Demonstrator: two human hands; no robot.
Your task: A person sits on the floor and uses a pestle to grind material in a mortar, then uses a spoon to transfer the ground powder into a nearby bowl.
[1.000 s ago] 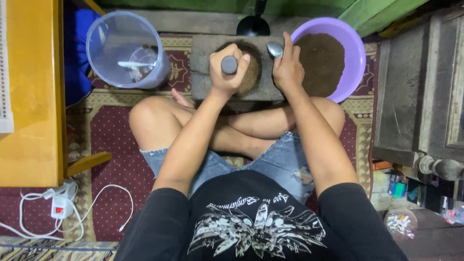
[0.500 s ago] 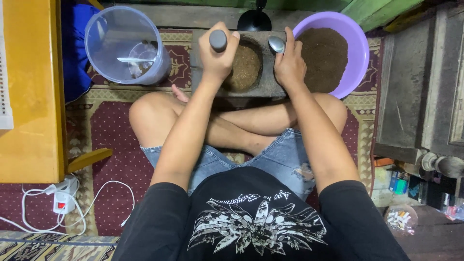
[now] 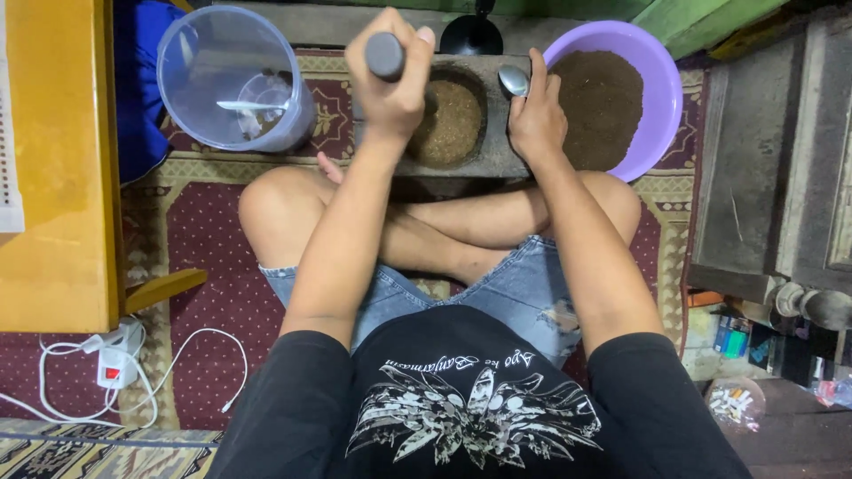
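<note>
I sit cross-legged on a patterned rug. My left hand is closed around a dark grey pestle, lifted above the left side of a stone mortar block. The mortar's round hollow holds brown powder. My right hand rests on the block's right side and grips a metal spoon, bowl up. A purple bowl full of dark brown powder sits just right of the block.
A clear plastic tub with a white spoon inside stands at the back left. A yellow wooden cabinet fills the left. White cables and a plug strip lie on the rug. Grey furniture stands on the right.
My left hand has raised the pestle out of the mortar hollow and moved it left and away from me. The powder in the hollow now shows. My right hand has stayed on the block.
</note>
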